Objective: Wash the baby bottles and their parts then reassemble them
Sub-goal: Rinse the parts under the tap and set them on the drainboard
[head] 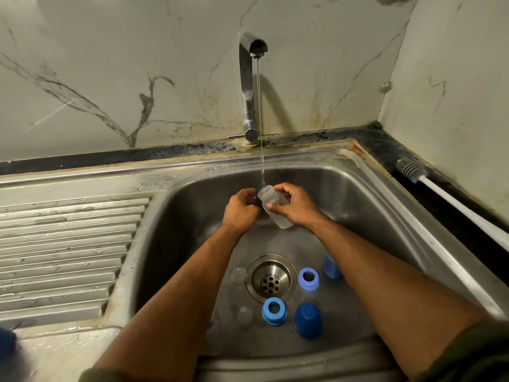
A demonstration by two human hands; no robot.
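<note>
Head view: a clear baby bottle [275,208] is held tilted over the sink [366,194], its open neck turned up toward the thin stream of water [259,119] running from the tap [249,86]. The right hand [296,206] is wrapped round the bottle's body, thumb and fingers curled on it. The left hand [241,209] is curled beside the neck; whether anything is pinched in that grip cannot be told. A little water is seen at the bottle's low end. Down in the basin, parts are spread around the drain [271,279]: two blue collar rings [309,279], a dark blue cap [308,319], a lighter blue cap [332,267] partly hidden by the right forearm, and two clear teats [239,275]. A bottle brush [413,169] is laid on the bench at right.
</note>
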